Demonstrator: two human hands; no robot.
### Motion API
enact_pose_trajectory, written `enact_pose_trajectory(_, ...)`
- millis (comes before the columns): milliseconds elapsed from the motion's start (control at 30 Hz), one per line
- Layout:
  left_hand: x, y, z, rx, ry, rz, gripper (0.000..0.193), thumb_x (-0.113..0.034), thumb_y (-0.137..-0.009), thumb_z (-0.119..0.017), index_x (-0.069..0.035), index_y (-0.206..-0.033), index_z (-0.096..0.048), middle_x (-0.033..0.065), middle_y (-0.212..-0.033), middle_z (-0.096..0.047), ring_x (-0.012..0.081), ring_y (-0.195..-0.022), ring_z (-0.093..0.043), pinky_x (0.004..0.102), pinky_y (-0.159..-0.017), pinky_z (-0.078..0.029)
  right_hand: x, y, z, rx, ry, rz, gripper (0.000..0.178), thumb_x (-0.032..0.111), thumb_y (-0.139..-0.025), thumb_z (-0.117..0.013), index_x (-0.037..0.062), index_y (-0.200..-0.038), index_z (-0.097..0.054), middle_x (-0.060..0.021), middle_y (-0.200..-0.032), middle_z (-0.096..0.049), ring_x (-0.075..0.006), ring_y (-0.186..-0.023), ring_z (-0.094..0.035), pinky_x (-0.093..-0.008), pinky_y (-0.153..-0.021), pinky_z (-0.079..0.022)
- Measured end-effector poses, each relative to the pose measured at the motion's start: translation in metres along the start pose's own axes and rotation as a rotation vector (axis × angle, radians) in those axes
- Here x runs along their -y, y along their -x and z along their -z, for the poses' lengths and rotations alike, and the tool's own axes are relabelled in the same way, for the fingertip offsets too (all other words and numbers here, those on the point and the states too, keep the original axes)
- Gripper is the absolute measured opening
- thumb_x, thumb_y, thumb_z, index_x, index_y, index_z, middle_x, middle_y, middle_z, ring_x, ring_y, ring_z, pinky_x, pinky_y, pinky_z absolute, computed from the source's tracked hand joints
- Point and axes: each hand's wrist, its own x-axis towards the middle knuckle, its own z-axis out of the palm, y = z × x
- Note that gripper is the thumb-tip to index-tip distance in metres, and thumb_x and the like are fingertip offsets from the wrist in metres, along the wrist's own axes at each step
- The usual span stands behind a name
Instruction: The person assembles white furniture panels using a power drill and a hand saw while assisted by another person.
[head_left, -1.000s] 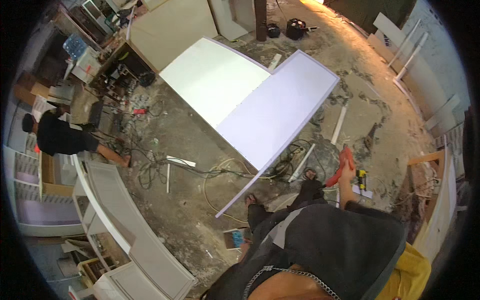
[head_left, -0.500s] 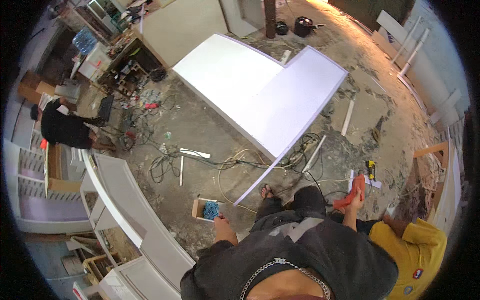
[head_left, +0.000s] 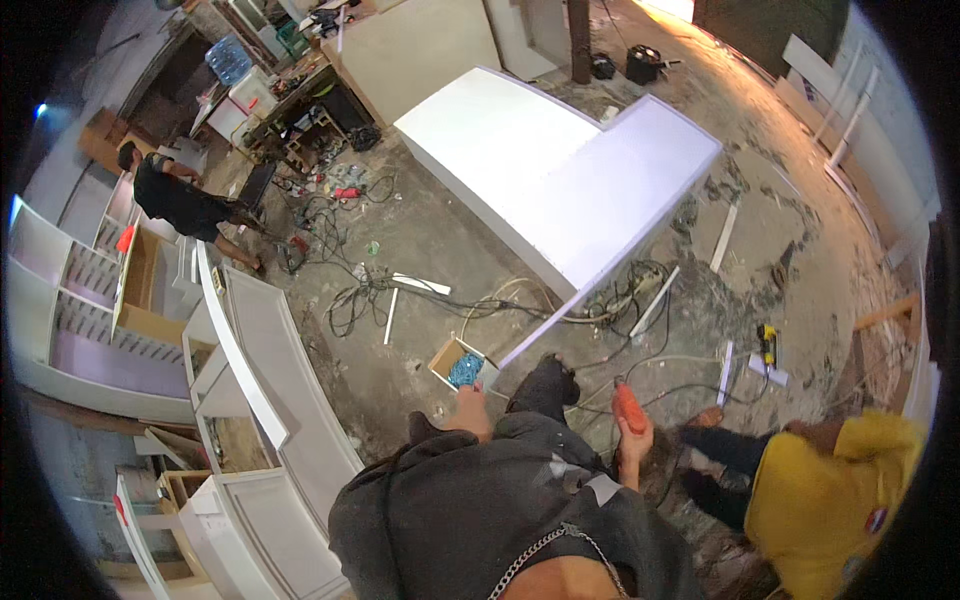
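Note:
My left hand (head_left: 469, 405) grips the near edge of a small open cardboard box (head_left: 443, 361). A heap of small blue pieces (head_left: 466, 369) fills the box; they are too small to tell their kind. My right hand (head_left: 633, 446) is wrapped round an orange-red power tool (head_left: 628, 410), its dark tip pointing away from me; its exact kind does not show. Beyond the hands lies a large white L-shaped cabinet panel (head_left: 560, 180), its narrow purplish edge strip (head_left: 535, 332) reaching near the box.
Cables (head_left: 345, 300) snake over the floor. A yellow-and-black drill (head_left: 768, 342) lies at the right, near a person in yellow (head_left: 830, 500). White cabinets (head_left: 285, 370) stand left. Another person in dark clothes (head_left: 170, 195) is at the far left. A cluttered bench (head_left: 290, 105) stands behind.
My left hand and the box have moved forward and right, and the box is turned. The right hand with the power tool has come in closer to my body. The far-left person stands more upright.

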Motion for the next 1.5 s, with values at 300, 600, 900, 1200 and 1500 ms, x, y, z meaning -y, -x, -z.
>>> enact_pose_trajectory(300, 0.098, 0.080, 0.038, 0.551, -0.424, -0.032, 0.024, -0.028, -0.095, -0.057, -0.005, -0.100, -0.064, 0.0162, -0.098, -0.068, 0.0281, -0.082, -0.067, 0.0448, -0.064, -0.054, 0.037, 0.132, 0.056, 0.162, 0.265, 0.011, 0.059, 0.025, -0.070, -0.089, 0.0063, -0.122, -0.067, -0.0148, -0.118, -0.067, -0.0304, -0.108, -0.066, -0.0417, -0.093, -0.051)
enact_pose_trajectory(600, 0.180, 0.132, 0.079, 0.479, 0.579, 0.733, 0.022, -0.025, -0.096, -0.055, -0.005, -0.097, -0.064, 0.0155, -0.092, -0.068, 0.0250, -0.077, -0.066, 0.0393, -0.062, -0.055, 0.053, 0.161, 0.071, -0.011, 0.176, -0.176, 0.054, 0.019, -0.071, -0.087, 0.0032, -0.119, -0.067, -0.0120, -0.112, -0.067, -0.0263, -0.104, -0.065, -0.0400, -0.092, -0.050)
enact_pose_trajectory(900, 0.228, 0.092, 0.122, -0.133, 1.473, 1.420, 0.021, -0.022, -0.098, -0.053, -0.005, -0.093, -0.065, 0.0148, -0.086, -0.068, 0.0219, -0.072, -0.065, 0.0338, -0.060, -0.055, 0.040, 0.197, 0.019, -0.048, 0.110, -0.249, 0.056, 0.016, -0.074, -0.087, 0.0000, -0.123, -0.065, -0.0129, -0.115, -0.069, -0.0223, -0.106, -0.065, -0.0379, -0.094, -0.050)
enact_pose_trajectory(1200, 0.265, -0.119, 0.143, -0.337, 1.474, 1.497, 0.021, -0.020, -0.098, -0.053, -0.004, -0.093, -0.065, 0.0137, -0.083, -0.069, 0.0192, -0.064, -0.064, 0.0279, -0.054, -0.056, 0.099, 0.179, -0.137, 0.293, 0.339, -0.191, 0.049, 0.019, -0.075, -0.084, 0.0004, -0.116, -0.066, -0.0139, -0.109, -0.069, -0.0260, -0.098, -0.067, -0.0371, -0.089, -0.050)
enact_pose_trajectory(1500, 0.337, -0.380, 0.093, -0.167, 0.959, 1.300, 0.015, -0.007, -0.091, -0.049, 0.004, -0.088, -0.058, 0.0178, -0.077, -0.066, 0.0217, -0.054, -0.059, 0.0324, -0.044, -0.047, 0.008, 0.203, -0.394, 0.688, 0.364, -0.011, 0.052, 0.029, -0.073, -0.086, 0.0007, -0.113, -0.067, -0.0151, -0.105, -0.069, -0.0271, -0.100, -0.066, -0.0398, -0.088, -0.052)
